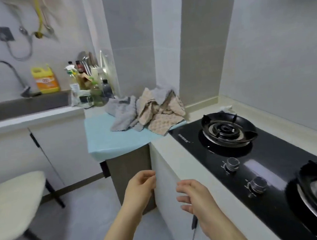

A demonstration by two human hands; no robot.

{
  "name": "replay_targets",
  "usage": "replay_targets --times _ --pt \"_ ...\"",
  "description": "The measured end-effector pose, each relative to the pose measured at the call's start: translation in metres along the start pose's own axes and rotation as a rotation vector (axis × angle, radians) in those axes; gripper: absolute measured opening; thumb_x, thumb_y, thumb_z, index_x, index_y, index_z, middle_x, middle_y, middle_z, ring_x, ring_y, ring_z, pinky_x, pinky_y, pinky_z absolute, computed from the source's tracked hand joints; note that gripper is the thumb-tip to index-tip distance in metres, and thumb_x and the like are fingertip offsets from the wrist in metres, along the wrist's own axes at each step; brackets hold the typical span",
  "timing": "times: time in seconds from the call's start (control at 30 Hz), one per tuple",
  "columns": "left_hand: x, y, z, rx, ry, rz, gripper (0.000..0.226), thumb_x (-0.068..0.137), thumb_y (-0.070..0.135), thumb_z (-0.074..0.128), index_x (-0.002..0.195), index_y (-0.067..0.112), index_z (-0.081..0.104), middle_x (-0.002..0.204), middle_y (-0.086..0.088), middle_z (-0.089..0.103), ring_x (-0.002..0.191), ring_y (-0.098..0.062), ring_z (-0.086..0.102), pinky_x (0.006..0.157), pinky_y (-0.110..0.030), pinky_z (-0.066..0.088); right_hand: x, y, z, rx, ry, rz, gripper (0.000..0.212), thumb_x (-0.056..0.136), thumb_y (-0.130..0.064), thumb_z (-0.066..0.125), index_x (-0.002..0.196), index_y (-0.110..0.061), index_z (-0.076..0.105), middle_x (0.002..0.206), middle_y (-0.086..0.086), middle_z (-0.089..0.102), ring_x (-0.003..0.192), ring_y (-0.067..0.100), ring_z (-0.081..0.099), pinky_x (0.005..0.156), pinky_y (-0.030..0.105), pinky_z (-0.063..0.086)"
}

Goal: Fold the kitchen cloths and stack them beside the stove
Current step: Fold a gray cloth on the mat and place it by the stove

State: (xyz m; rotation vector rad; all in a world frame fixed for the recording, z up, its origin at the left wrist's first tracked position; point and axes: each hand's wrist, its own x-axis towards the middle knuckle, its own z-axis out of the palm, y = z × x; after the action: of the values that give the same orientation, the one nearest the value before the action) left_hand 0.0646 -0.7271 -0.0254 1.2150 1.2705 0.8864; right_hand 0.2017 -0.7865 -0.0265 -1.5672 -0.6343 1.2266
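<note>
A crumpled heap of kitchen cloths lies on a light blue mat (106, 140) in the counter corner, left of the stove. The grey cloths (122, 114) are on the left and back of the heap, the beige waffle cloths (161, 112) on the right, one corner hanging over the mat's edge. The black glass gas stove (250, 158) has two burners and two knobs. My left hand (141, 186) and my right hand (194, 196) hover low in front of the counter, well short of the cloths, fingers loosely curled and holding nothing.
Bottles, utensils and a knife block (87, 83) crowd the counter behind the cloths. A steel sink (27, 106) with a faucet and a yellow detergent jug (45, 79) sits to the left. A white cushioned stool (15, 201) stands at lower left on the grey floor.
</note>
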Motion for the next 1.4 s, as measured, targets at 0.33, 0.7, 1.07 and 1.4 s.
replay_targets --times 0.33,0.7,1.07,1.4 --pt "0.103 0.010 -0.114 0.042 0.104 0.005 0.013 0.093 0.015 0.051 0.094 0.023 0.061 0.097 -0.003 0.064 0.078 -0.009 0.059 0.067 -0.021 0.045 0.071 -0.020 0.136 -0.132 -0.113 0.028 0.010 0.093 -0.017 0.051 0.095 -0.020 0.061 0.100 0.002 0.061 0.090 0.017 0.059 0.062 0.022 0.046" --pt "0.268 0.021 -0.144 0.095 0.133 -0.047 0.014 0.092 0.016 0.050 0.098 0.024 0.061 0.094 0.001 0.065 0.082 -0.008 0.061 0.069 -0.021 0.046 0.239 -0.072 0.208 -0.132 -0.112 0.063 0.010 0.093 -0.015 0.050 0.090 -0.017 0.059 0.099 0.005 0.060 0.081 0.018 0.056 0.062 0.026 0.045" --pt "0.432 0.042 -0.180 0.360 0.104 0.078 0.019 0.091 0.012 0.052 0.095 0.028 0.061 0.102 0.011 0.060 0.081 -0.006 0.058 0.063 -0.013 0.040 0.380 -0.123 0.296 -0.166 -0.119 -0.084 0.019 0.089 -0.004 0.048 0.099 -0.017 0.057 0.092 0.001 0.057 0.084 0.014 0.053 0.068 0.021 0.041" --pt "0.591 0.033 -0.194 1.275 -0.328 1.095 0.050 0.067 0.032 0.034 0.116 0.037 0.045 0.130 0.006 0.058 0.109 -0.027 0.062 0.077 -0.034 0.053 0.459 -0.098 0.357 -0.339 0.569 -0.143 0.042 0.070 -0.010 0.076 0.108 -0.014 0.056 0.105 0.006 0.060 0.101 0.026 0.056 0.083 0.031 0.043"
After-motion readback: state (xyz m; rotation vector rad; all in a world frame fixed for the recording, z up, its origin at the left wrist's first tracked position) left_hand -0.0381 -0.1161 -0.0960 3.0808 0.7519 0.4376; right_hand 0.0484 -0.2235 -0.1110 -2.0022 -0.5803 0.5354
